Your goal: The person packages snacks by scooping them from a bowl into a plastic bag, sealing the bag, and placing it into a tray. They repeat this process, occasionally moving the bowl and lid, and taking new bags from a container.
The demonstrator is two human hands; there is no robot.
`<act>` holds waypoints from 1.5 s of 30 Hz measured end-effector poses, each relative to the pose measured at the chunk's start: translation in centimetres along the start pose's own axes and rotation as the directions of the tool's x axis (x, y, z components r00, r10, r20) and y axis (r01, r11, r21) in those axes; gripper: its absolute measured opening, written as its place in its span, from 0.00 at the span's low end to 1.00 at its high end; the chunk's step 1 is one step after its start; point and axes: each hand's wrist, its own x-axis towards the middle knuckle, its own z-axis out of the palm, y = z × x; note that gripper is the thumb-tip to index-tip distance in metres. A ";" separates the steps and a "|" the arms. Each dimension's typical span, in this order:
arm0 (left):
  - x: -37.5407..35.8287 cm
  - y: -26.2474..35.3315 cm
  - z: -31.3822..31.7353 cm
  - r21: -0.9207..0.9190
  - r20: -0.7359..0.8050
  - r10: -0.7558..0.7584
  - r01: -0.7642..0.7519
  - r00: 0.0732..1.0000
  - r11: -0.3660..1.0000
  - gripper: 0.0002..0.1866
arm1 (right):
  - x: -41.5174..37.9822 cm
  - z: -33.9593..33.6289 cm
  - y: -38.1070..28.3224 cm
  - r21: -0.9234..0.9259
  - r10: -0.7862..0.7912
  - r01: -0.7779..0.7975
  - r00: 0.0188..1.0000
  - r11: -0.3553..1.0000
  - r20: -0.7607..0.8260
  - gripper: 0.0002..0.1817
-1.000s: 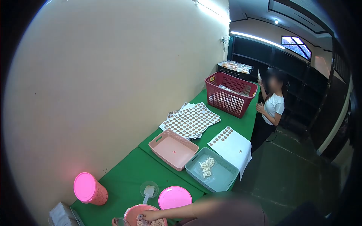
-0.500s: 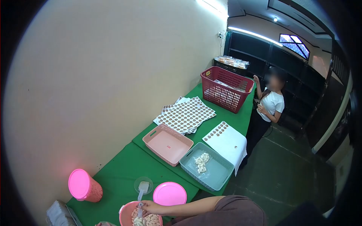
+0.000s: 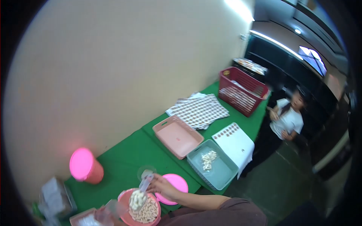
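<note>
My right hand [image 3: 160, 187] is closed round the handle of a clear plastic scoop [image 3: 144, 184]. The scoop carries white, capsule-like pieces [image 3: 137, 199] and is tilted above a pink bucket [image 3: 157, 218]. More pale pieces [image 3: 146, 211] of the same shape fill the bucket. At the bottom edge, my left hand [image 3: 103, 217] is blurred and partly cut off, gripping what looks like a clear plastic bag [image 3: 116, 208] beside the bucket rim. Under my right forearm lies a round pink lid [image 3: 177, 184]. A small clear bowl [image 3: 145, 173] stands just beyond the scoop.
A pink-lidded tub [image 3: 86, 165] stands by the wall. Further along the green table are a pink tray [image 3: 177, 139], a teal tray [image 3: 222, 175] holding white pieces, printed sheets [image 3: 201, 109] and a maroon basket [image 3: 241, 98]. Another person [image 3: 288, 118] stands at the far end.
My right hand has lifted the loaded scoop up from the pieces in the bucket. My left hand has come further into view with the clear bag. The camera view has shifted.
</note>
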 end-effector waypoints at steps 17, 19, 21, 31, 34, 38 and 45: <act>-2.9 10.1 13.5 0.554 0.284 -0.203 0.012 0.937 0.832 0.36 | -0.9 2.5 -0.9 -0.120 -0.225 0.221 0.974 0.968 -0.027 0.13; -3.2 9.7 13.5 0.560 0.294 -0.182 -0.015 0.938 0.828 0.36 | -1.1 2.4 -0.8 -0.181 -0.264 0.255 0.964 0.950 -0.023 0.13; -3.6 9.7 13.8 0.565 0.308 -0.168 -0.038 0.936 0.824 0.36 | -1.4 2.3 -0.6 -0.243 -0.301 0.286 0.953 0.927 -0.025 0.13; -3.1 10.8 14.5 0.626 0.352 -0.130 -0.130 0.927 0.768 0.37 | -2.7 3.4 -0.7 -0.473 -0.382 0.394 0.915 0.788 0.128 0.15; -3.1 10.6 14.4 0.615 0.351 -0.073 -0.171 0.933 0.769 0.34 | -2.8 3.6 -0.7 -0.477 -0.395 0.401 0.911 0.782 0.118 0.16; -3.3 10.4 14.4 0.617 0.350 -0.058 -0.183 0.935 0.765 0.34 | -2.6 3.6 -0.8 -0.468 -0.403 0.401 0.909 0.788 0.101 0.16; -4.1 8.1 13.8 0.466 0.152 -0.153 0.066 0.976 0.882 0.30 | -2.7 3.3 -1.1 -0.470 -0.463 0.428 0.885 0.771 0.046 0.15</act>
